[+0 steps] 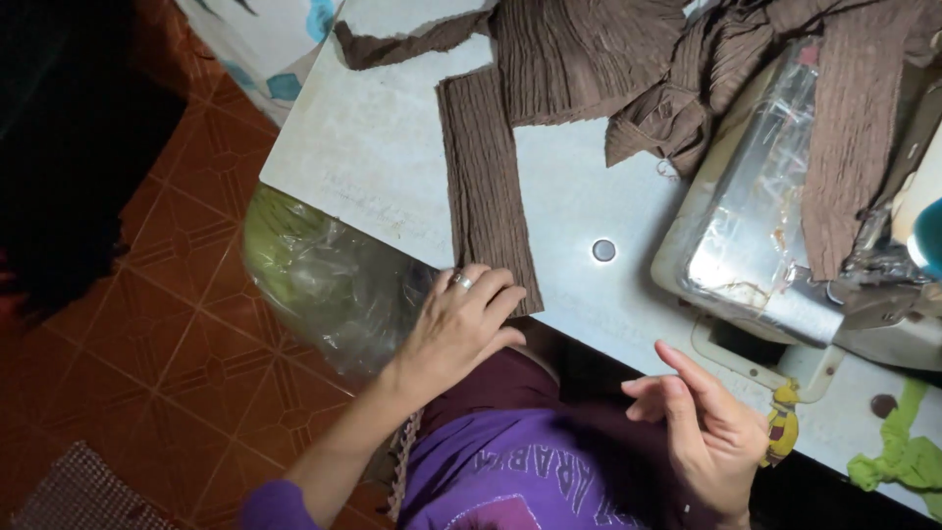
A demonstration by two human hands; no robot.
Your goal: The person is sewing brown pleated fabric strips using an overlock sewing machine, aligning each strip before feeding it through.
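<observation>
Flattening the brown crinkled fabric strip (488, 186) on the counter (373, 147), left hand (459, 329) pressing its six-o'clock end, fingers spread; right hand (702, 427) empty, loosely curled at four o'clock.

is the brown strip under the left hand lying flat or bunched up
Flat. The brown strip lies spread straight along the table, with the left hand pressing its near end; the brown fabric pile behind is bunched.
</observation>
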